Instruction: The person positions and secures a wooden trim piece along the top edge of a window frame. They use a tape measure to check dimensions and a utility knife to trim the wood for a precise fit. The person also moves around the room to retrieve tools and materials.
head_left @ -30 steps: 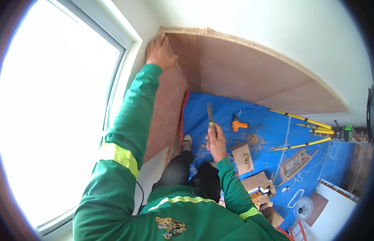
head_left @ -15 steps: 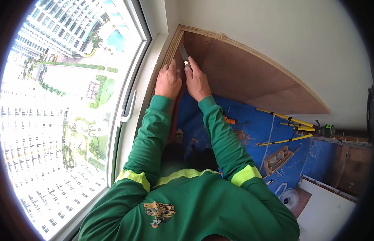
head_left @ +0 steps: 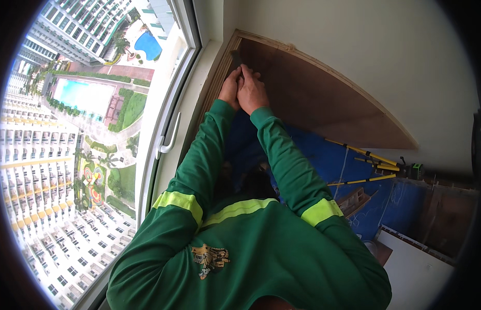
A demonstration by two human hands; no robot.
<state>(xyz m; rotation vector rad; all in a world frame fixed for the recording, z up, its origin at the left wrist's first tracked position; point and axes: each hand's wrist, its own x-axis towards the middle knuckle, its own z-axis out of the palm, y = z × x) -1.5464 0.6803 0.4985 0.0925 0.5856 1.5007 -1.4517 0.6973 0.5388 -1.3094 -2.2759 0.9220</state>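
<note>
- From where I stand, the step in hand seems to be fine work with a flat-bladed tool [head_left: 236, 57] at the wooden edging [head_left: 213, 89] beside the window
- The tool is near the upper corner, its dark blade pointing away from the person; whether it touches the wood, I cannot tell
- The right hand [head_left: 252, 94] is closed around what seems to be the handle, one finger stretched forward
- The left hand [head_left: 229, 89] is close against it; whether it also grips, I cannot tell
- The next move, I think, calls for a steady hold and small, controlled pressure
- On the left, the edging and window frame [head_left: 212, 49] leave little room
- To the right, in front of the plywood panel [head_left: 323, 95], there is more open room; the yellow legs [head_left: 370, 178] stand well apart
</note>
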